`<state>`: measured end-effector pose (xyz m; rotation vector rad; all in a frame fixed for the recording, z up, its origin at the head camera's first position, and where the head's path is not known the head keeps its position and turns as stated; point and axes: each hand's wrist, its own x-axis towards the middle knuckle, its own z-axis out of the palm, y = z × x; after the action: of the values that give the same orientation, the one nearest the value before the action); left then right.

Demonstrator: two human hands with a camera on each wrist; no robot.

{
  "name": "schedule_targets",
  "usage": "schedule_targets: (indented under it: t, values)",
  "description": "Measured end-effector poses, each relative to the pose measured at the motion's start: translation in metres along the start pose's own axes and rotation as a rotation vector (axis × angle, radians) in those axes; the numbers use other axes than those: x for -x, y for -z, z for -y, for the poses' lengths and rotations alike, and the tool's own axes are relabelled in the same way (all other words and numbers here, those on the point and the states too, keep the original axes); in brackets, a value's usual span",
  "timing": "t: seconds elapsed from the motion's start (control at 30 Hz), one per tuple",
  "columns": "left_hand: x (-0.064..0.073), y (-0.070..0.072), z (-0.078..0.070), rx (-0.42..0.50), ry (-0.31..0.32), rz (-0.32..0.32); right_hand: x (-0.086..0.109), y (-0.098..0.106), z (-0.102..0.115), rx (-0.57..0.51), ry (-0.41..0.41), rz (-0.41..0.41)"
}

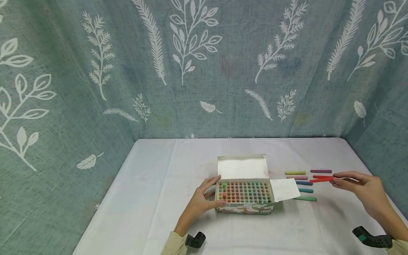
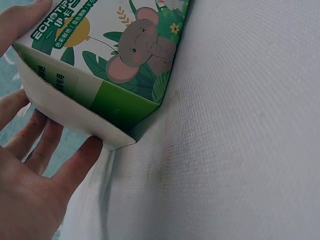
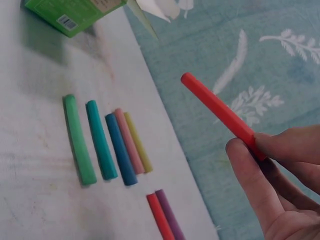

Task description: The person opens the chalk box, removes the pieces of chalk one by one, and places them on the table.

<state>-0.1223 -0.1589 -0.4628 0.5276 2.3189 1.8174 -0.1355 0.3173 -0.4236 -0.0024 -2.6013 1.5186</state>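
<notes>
My left hand [image 1: 200,198] grips the left end of an open chalk box [image 1: 245,209], thumb at the front and fingers behind. In the left wrist view the fingers touch a white side flap [image 2: 75,112]. The box has a tray of round holes; a green chalk [image 1: 224,185] and a red chalk [image 1: 224,195] stand up at its left. Off to the right, my right hand [image 1: 366,189] pinches a red chalk stick [image 3: 215,107] by one end, raised above the table. Below it lie another red stick [image 3: 159,215] and a purple one [image 3: 170,215].
Green [image 3: 79,142], teal [image 3: 101,142], blue [image 3: 121,150], pink [image 3: 129,142] and yellow [image 3: 138,142] chalks lie in a row right of the box. The box's lid [image 1: 243,167] stands raised behind; its right flap [image 1: 285,189] sticks out toward them. A leaf-patterned curtain [image 1: 236,71] surrounds the white table [image 1: 172,226].
</notes>
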Motion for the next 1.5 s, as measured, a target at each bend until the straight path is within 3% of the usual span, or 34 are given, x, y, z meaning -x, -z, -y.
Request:
schedule_targets:
  t: [0.13,0.63,0.93,1.17,1.5]
  values:
    - [0.002,0.002,-0.008,-0.009,0.02,0.009,-0.003,0.002,-0.008,-0.021,-0.028,-0.001]
    - [0.003,0.002,-0.005,-0.002,0.009,0.006,-0.01,0.004,-0.034,-0.138,-0.11,-0.006]
    - [-0.004,-0.002,0.023,-0.007,-0.023,-0.014,-0.017,0.005,-0.055,-0.121,-0.224,-0.029]
    - [-0.004,-0.003,0.028,-0.011,-0.024,-0.017,-0.021,0.004,-0.071,-0.084,-0.295,-0.043]
    - [0.0,0.0,-0.003,0.006,-0.008,0.001,-0.028,0.001,-0.086,-0.006,-0.304,-0.039]
